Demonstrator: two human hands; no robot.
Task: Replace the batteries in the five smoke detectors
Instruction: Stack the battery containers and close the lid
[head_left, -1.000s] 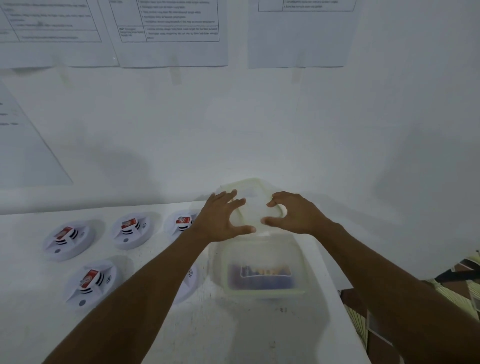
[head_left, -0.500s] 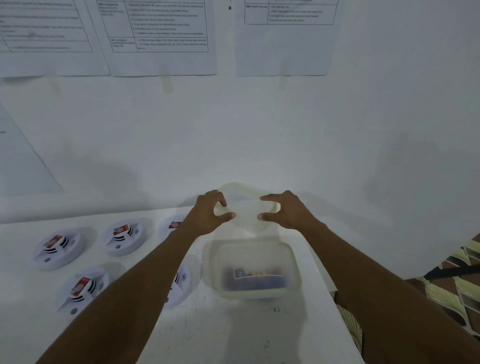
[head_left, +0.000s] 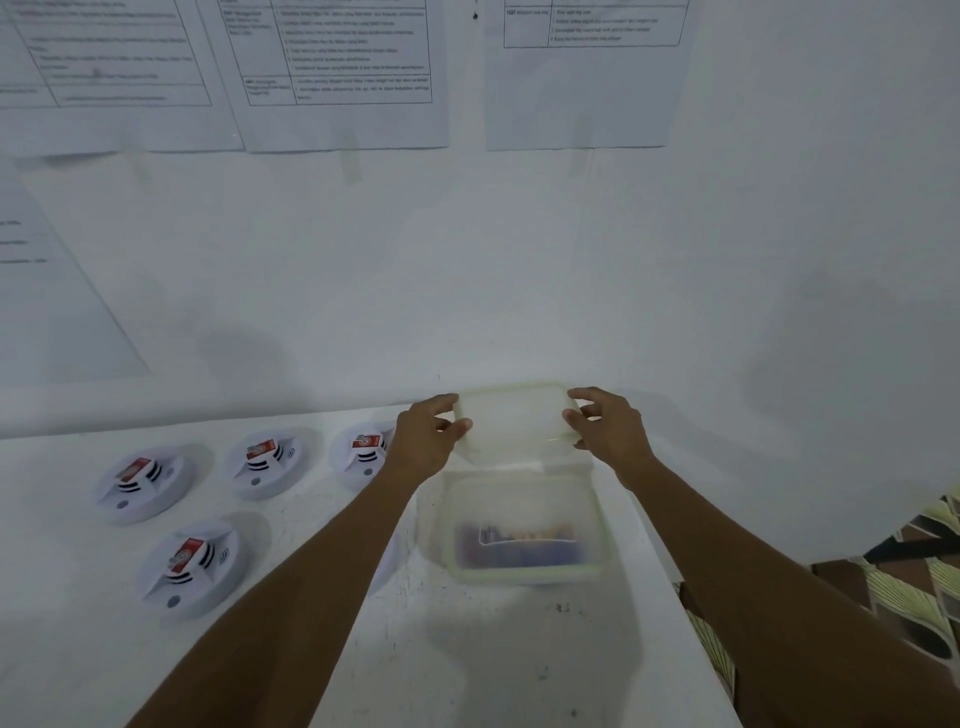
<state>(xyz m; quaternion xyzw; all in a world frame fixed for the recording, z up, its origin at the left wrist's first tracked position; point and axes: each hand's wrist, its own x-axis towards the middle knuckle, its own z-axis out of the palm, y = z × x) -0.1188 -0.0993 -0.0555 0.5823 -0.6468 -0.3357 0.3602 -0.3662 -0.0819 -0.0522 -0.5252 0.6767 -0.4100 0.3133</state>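
A thin, milky plastic lid (head_left: 514, 421), rectangular with rounded corners and a raised rim, is held up off the counter (head_left: 467, 670) between two hands. Both bare forearms reach straight forward, side by side.

The left hand (head_left: 423, 441) takes the lid's left edge. Its fingers (head_left: 441, 402) curl over the far side and the thumb presses the near side, so the edge is pinched. The right hand (head_left: 610, 431) mirrors it on the right edge, with its fingers (head_left: 587, 395) hooked over the top and the thumb against the near face. Neither hand is spread wide; each is closed just enough to clamp the thin rim.

Directly below the fingers, nearer the person, the container (head_left: 519, 576) sits lidless on the white, faintly scuffed counter. It is a soft-cornered, cloudy tub. Through its wall shows a dark blue and orange mass that looks like batteries (head_left: 519, 543), too blurred to count.

Left of the left fingers lie the smoke detectors (head_left: 189, 566), smooth white round discs with slotted vents. Each carries a red-labelled block (head_left: 136, 469) in its middle. Four are plainly in sight, three in a far row and one nearer.

High above the fingers, printed sheets (head_left: 343, 73) are taped to the matte white wall (head_left: 571, 260).
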